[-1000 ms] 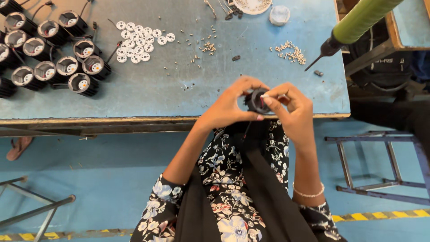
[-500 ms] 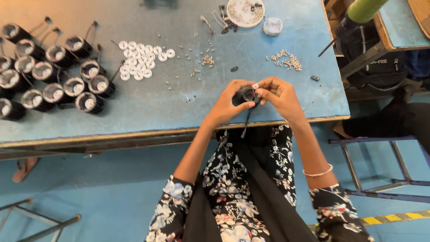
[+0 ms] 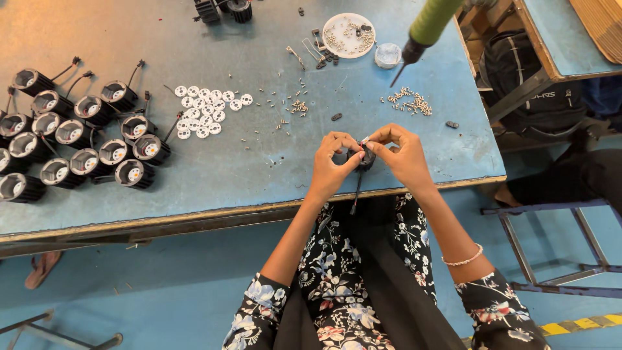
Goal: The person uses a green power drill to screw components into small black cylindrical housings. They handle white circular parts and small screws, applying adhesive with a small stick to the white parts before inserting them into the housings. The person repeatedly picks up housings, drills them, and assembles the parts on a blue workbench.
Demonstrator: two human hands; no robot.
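Black round lamp housing, short wire dangling, pinched between left hand and right hand

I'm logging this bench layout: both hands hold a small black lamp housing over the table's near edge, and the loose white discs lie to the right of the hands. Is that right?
Not quite. The head view shows the white discs lying on the blue table to the left of the hands, beside the rows of black lamp housings. The rest stands: left hand and right hand hold the small black lamp housing over the near edge.

No pkgs, labels, signs or screens visible.
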